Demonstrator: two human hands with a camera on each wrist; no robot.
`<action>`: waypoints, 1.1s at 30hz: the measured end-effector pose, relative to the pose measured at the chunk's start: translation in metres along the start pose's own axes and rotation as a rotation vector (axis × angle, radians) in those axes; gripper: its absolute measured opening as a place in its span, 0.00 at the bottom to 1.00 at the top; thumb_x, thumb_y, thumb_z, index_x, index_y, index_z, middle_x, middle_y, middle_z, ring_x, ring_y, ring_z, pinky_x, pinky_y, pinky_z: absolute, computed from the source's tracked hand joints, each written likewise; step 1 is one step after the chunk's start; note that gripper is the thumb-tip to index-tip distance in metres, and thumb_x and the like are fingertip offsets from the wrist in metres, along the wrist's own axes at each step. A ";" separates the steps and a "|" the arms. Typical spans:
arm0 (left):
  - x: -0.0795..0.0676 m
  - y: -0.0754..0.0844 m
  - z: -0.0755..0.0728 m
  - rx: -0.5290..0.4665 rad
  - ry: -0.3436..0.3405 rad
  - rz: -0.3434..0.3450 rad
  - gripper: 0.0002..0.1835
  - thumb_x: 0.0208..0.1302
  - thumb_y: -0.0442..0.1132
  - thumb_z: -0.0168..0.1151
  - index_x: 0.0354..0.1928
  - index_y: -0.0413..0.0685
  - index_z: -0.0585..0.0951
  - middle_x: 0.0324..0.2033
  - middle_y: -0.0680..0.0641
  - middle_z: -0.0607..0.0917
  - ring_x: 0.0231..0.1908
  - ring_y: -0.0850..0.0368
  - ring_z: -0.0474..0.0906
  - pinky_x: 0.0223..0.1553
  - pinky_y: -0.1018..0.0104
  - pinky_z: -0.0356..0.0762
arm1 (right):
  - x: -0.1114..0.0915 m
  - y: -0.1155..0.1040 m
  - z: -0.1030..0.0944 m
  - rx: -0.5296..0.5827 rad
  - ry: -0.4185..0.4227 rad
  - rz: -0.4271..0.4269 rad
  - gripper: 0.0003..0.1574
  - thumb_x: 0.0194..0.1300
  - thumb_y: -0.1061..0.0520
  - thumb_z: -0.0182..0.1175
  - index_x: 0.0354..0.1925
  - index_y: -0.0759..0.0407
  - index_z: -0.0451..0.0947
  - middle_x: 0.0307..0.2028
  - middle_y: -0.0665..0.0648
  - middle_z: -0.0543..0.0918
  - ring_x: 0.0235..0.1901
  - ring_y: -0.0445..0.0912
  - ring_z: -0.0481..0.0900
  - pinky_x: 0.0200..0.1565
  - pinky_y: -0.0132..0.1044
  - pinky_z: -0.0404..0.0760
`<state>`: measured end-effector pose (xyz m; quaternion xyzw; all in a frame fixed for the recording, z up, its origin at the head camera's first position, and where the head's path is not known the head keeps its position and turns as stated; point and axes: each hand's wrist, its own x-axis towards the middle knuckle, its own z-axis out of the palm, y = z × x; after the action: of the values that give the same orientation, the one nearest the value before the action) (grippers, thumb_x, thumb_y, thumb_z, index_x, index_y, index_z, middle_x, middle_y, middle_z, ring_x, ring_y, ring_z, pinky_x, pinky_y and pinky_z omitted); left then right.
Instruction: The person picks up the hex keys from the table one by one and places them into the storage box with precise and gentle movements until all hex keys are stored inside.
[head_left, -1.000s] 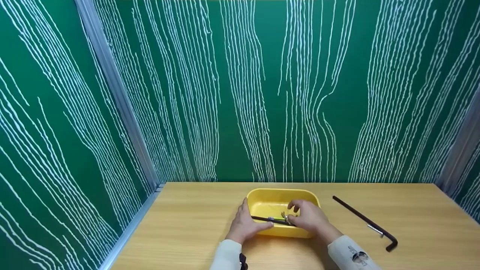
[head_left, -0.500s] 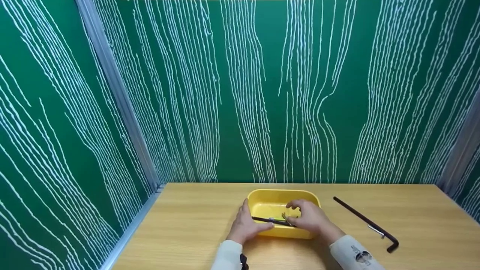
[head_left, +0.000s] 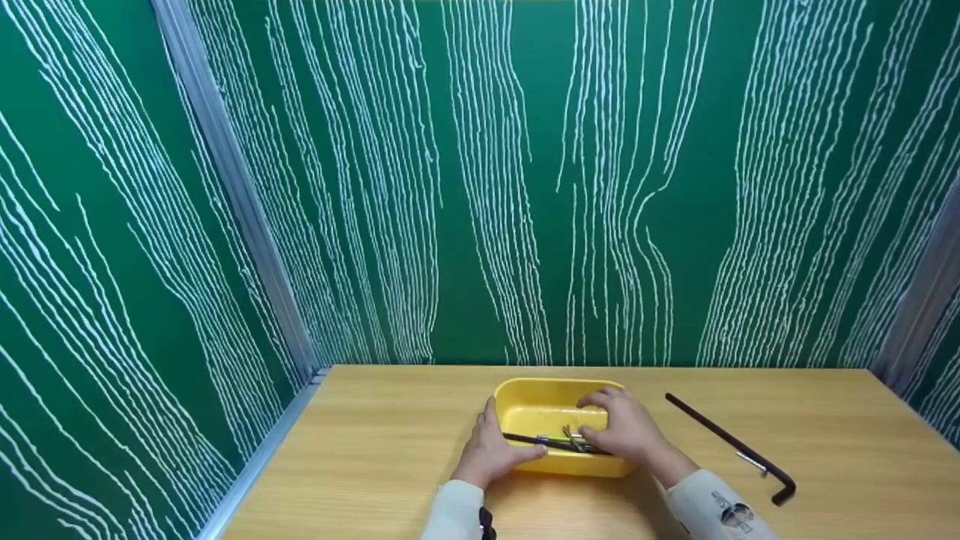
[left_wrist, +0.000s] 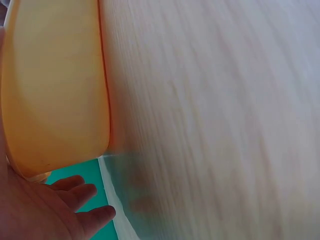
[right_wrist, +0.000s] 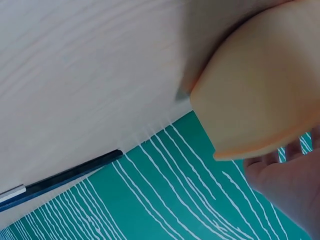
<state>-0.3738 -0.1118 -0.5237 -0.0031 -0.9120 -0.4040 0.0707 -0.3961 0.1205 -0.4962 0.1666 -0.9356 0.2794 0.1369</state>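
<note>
In the head view, a yellow plastic bin point(head_left: 536, 412) stands on the table. My left hand point(head_left: 489, 450) grips its left end, thumb lying along the front rim; the left wrist view shows its other fingers stretched past the bin's outer wall. Over the bin's right end is my right hand point(head_left: 628, 427), fingers spread from the thumb, nothing visibly held. Inside, a thin dark rod point(head_left: 520, 437) lies along the front wall. Small metal pieces point(head_left: 572, 437) and a yellow-green strip lie near my right thumb; their kinds are too small to tell.
Right of the bin lies a long black L-shaped hex key point(head_left: 724, 435), its short end toward me. A small silver threaded piece point(head_left: 751, 463) rests beside it. A green wall point(head_left: 480, 330) with white lines closes off the wooden table's point(head_left: 375, 450) back.
My right hand has shifted slightly right, away from the small metal pieces, and its fingers stand wider from the thumb. The left hand and the bin have stayed in place.
</note>
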 end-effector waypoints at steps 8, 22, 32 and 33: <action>0.001 0.002 -0.002 0.005 -0.001 -0.012 0.71 0.17 0.73 0.66 0.67 0.52 0.44 0.61 0.44 0.61 0.56 0.50 0.64 0.58 0.54 0.62 | 0.002 0.002 -0.019 0.002 0.008 0.011 0.20 0.45 0.43 0.64 0.40 0.40 0.75 0.46 0.48 0.73 0.48 0.49 0.68 0.49 0.53 0.69; 0.001 -0.001 0.000 0.002 -0.008 -0.015 0.71 0.16 0.73 0.66 0.67 0.53 0.43 0.61 0.44 0.60 0.56 0.51 0.63 0.59 0.55 0.61 | -0.004 0.025 -0.055 -0.020 0.018 0.005 0.21 0.50 0.43 0.60 0.43 0.46 0.74 0.43 0.50 0.77 0.45 0.49 0.70 0.46 0.51 0.72; -0.001 0.000 -0.001 -0.027 -0.014 0.007 0.71 0.19 0.71 0.67 0.67 0.50 0.43 0.62 0.42 0.60 0.59 0.49 0.61 0.60 0.55 0.59 | -0.011 0.042 -0.071 -0.078 0.030 0.010 0.18 0.49 0.46 0.61 0.41 0.45 0.75 0.37 0.52 0.78 0.38 0.49 0.72 0.35 0.44 0.74; -0.001 0.000 -0.001 -0.029 -0.012 0.010 0.71 0.19 0.71 0.67 0.67 0.50 0.44 0.62 0.42 0.60 0.59 0.49 0.61 0.60 0.55 0.59 | -0.012 0.044 -0.072 -0.073 0.023 0.021 0.18 0.50 0.46 0.61 0.41 0.45 0.75 0.37 0.52 0.78 0.38 0.48 0.72 0.35 0.43 0.74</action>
<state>-0.3724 -0.1123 -0.5237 -0.0111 -0.9064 -0.4168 0.0670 -0.3905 0.1987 -0.4632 0.1484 -0.9452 0.2487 0.1508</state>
